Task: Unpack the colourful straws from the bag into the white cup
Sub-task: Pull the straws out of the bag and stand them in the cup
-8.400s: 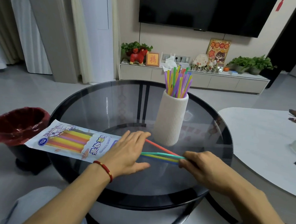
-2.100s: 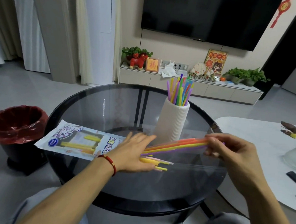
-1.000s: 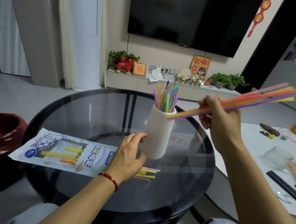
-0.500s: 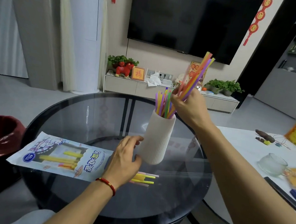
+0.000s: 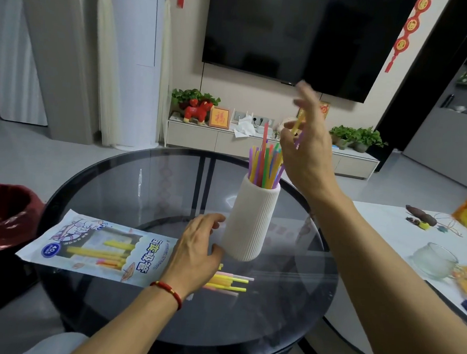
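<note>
a: worktop (image 5: 144, 187) first. round glass, carries the bag (image 5: 99, 248) on the left, white cup (image 5: 251, 221) mid, a few straws sticking out of the bag mouth (image 5: 228, 282).

b: change vs half a second ago?

a: the bundle that the right hand (image 5: 307, 154) was tipping over the rim is mostly down in the cup now; colourful straws in the cup (image 5: 266, 162) stand higher and thicker. fingers have spread apart above the rim. a yellow and a purple straw show blurred against the palm, can't tell if they're still held or dropping.

b: left hand (image 5: 195, 251)?

a: hasn't moved, resting on the bag's open end, fingers loosely curved, thumb touching the cup's base, gripping nothing that i can see.

b: meaning for the task?

a: another batch delivered, i'd say. bag isn't empty though: yellow ones show through its window plus the loose ends by the cup. likely one or two more pulls.
</note>
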